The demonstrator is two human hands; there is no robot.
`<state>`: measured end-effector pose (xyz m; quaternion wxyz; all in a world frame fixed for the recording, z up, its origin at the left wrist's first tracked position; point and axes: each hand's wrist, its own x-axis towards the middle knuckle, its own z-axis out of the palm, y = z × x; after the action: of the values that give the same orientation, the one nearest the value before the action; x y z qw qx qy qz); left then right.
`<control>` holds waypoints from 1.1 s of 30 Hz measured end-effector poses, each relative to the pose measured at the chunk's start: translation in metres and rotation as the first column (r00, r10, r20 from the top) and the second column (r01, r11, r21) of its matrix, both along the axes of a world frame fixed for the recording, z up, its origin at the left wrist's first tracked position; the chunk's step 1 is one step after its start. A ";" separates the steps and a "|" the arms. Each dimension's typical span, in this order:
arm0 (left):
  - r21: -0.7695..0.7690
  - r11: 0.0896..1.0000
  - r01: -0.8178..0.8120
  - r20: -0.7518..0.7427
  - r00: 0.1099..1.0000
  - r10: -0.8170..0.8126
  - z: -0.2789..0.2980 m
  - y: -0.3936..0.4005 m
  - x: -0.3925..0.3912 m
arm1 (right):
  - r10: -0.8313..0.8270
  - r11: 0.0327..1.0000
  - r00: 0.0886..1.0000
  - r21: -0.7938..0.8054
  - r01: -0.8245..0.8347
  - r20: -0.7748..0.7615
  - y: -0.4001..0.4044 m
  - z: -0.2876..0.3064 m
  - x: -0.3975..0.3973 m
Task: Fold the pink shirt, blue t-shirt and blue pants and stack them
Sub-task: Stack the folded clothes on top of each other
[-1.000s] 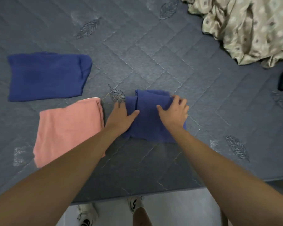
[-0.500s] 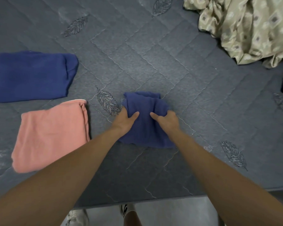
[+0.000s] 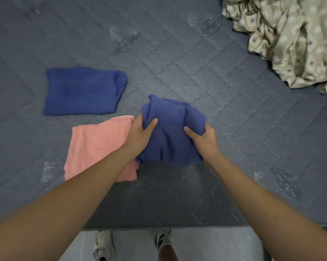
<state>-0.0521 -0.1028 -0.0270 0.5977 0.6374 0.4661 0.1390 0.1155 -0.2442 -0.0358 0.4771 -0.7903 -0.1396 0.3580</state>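
Note:
A folded blue garment (image 3: 171,132) is held up off the grey mattress (image 3: 196,76); which blue item it is I cannot tell. My left hand (image 3: 141,131) grips its left edge, thumb on top. Gripping the right edge is my right hand (image 3: 203,135). The garment's left side hangs over the right edge of the folded pink shirt (image 3: 97,147), which lies flat at the near left. Behind the pink shirt lies a second folded dark blue garment (image 3: 83,91), flat and untouched.
A crumpled beige patterned sheet (image 3: 290,38) is heaped at the back right of the mattress. The mattress's front edge (image 3: 177,226) runs just below my forearms, with pale floor and my shoes beyond it.
Both hands went from pressing flat on the blue garment to gripping its sides. They have lifted it off the mattress and shifted it left, toward the pink shirt.

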 end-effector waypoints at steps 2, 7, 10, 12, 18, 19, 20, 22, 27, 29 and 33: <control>-0.011 1.000 -0.028 0.017 0.999 0.029 0.017 0.015 -0.038 | 0.030 0.999 0.999 0.030 -0.030 0.021 0.022 0.013 -0.033; -0.005 0.994 -0.107 -0.054 0.993 0.107 0.022 0.048 -0.139 | 0.125 0.991 0.992 0.042 -0.127 0.034 0.074 0.020 -0.120; -0.020 0.986 -0.163 -0.095 0.982 0.160 0.003 0.062 -0.185 | 0.146 0.989 0.989 0.011 -0.147 0.030 0.093 0.008 -0.162; -0.045 0.983 -0.177 -0.122 0.978 0.170 -0.011 0.068 -0.211 | 0.156 0.988 0.987 -0.021 -0.156 0.034 0.101 -0.004 -0.183; 0.073 0.977 -0.199 -0.500 0.840 0.208 -0.040 0.075 -0.246 | 0.259 0.918 0.931 -0.366 -0.154 0.258 0.102 -0.028 -0.221; 0.142 0.975 -0.168 -0.562 0.798 0.219 -0.036 0.075 -0.245 | 0.280 0.901 0.900 -0.416 -0.126 0.334 0.100 -0.026 -0.223; 0.249 0.965 -0.087 -0.594 0.773 0.223 -0.029 0.074 -0.245 | 0.301 0.892 0.849 -0.442 -0.090 0.435 0.099 -0.022 -0.226; 0.455 0.877 0.154 -0.597 0.783 0.172 -0.022 0.073 -0.248 | 0.373 0.888 0.681 -0.455 -0.066 0.629 0.098 -0.016 -0.229; 0.454 0.682 0.573 -0.599 0.763 -0.242 -0.041 0.073 -0.250 | 0.624 0.778 0.452 -0.454 -0.435 0.637 0.113 -0.021 -0.241; 0.373 0.710 0.597 -0.637 0.721 -0.272 -0.059 0.073 -0.252 | 0.711 0.694 0.382 -0.503 -0.515 0.590 0.115 -0.038 -0.240; 0.294 0.793 0.534 -0.676 0.702 -0.223 -0.087 0.074 -0.270 | 0.772 0.630 0.300 -0.614 -0.475 0.560 0.106 -0.068 -0.221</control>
<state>-0.3224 -0.0293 -0.1136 0.2574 0.8558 0.4384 -0.0956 -0.1057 -0.1380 -0.1039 0.0397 -0.8060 -0.5720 0.1470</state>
